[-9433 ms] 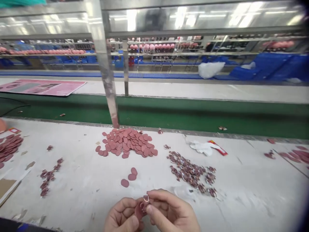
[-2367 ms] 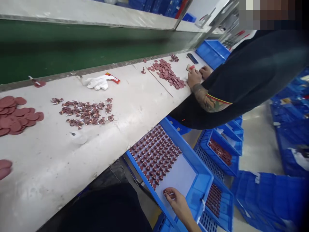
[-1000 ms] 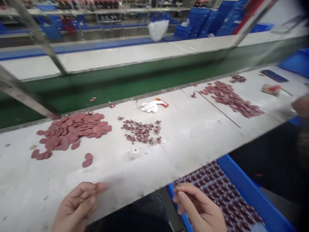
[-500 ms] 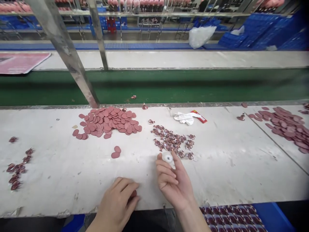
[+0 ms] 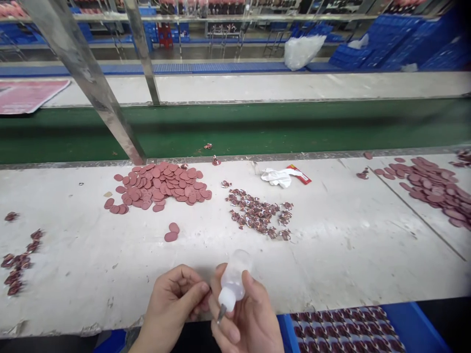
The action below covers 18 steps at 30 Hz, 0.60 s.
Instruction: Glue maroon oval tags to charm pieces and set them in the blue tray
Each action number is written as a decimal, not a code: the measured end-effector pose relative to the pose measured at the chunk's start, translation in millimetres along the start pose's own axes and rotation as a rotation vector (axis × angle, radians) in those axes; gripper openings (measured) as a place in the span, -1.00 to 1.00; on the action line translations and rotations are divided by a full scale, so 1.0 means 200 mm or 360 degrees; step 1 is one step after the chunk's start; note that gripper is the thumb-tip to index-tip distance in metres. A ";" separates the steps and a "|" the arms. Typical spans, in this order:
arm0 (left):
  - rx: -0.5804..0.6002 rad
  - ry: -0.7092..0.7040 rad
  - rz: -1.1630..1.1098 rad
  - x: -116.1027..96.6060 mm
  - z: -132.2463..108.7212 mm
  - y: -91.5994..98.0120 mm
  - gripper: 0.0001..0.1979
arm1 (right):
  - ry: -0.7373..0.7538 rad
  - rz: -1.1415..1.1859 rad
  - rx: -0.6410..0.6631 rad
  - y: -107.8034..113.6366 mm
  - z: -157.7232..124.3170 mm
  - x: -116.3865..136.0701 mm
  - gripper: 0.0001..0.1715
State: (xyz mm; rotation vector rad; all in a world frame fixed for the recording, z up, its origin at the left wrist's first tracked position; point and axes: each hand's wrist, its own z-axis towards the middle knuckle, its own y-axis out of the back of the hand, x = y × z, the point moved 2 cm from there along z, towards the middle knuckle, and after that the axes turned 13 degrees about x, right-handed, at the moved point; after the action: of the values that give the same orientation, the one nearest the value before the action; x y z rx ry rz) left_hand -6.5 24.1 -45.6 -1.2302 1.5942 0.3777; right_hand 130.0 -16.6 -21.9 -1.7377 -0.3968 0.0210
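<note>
Near the front edge of the table, my left hand [image 5: 176,301] is closed in a pinch on a dusky-pink oval disc, mostly hidden by the fingers. Beside it, my right hand [image 5: 246,311] grips a small translucent squeeze bottle [image 5: 234,279]. Its white cap and metal needle tip [image 5: 222,314] point down towards me, close to the left fingertips. Two loose pink oval discs [image 5: 172,233] lie beyond my left hand, in front of a large pile of the same discs [image 5: 162,184]. Small dark-red, shiny pieces [image 5: 257,213] are scattered beyond my right hand.
White cloth or tissue [image 5: 277,177] lies by a red packet [image 5: 300,174]. More discs [image 5: 434,189] are at right, more dark-red pieces [image 5: 18,267] at left. A blue crate [image 5: 419,323] holds rows of pieces below the edge. A metal post [image 5: 91,93] stands before the green belt [image 5: 257,125].
My right hand has moved down and left, closer to my left hand, and the bottle has been tipped so its needle points towards me. My left hand keeps its pinch.
</note>
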 end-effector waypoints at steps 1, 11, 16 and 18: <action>0.0014 -0.0013 -0.0101 0.00 0.00 -0.02 -0.68 | 0.0035 -0.0027 -0.0023 -0.01 0.00 -0.01 -0.55; 0.0380 -0.0712 0.0065 -0.03 -0.02 -0.04 -0.72 | -0.0045 0.0560 0.0225 0.02 0.02 0.03 -0.55; 0.0603 -0.0593 0.0335 -0.11 -0.03 -0.03 -0.72 | -0.0218 0.0717 0.0341 0.04 0.01 0.04 -0.52; 0.0579 -0.0356 0.0222 -0.12 -0.06 -0.05 -0.83 | -0.0271 0.0679 0.0318 0.07 0.00 0.04 -0.50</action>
State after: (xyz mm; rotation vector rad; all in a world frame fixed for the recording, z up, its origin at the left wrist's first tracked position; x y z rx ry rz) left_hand -6.9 22.8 -17.5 -0.7757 1.4796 0.2859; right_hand 140.2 -16.8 -32.9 -1.5980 -0.1348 0.5022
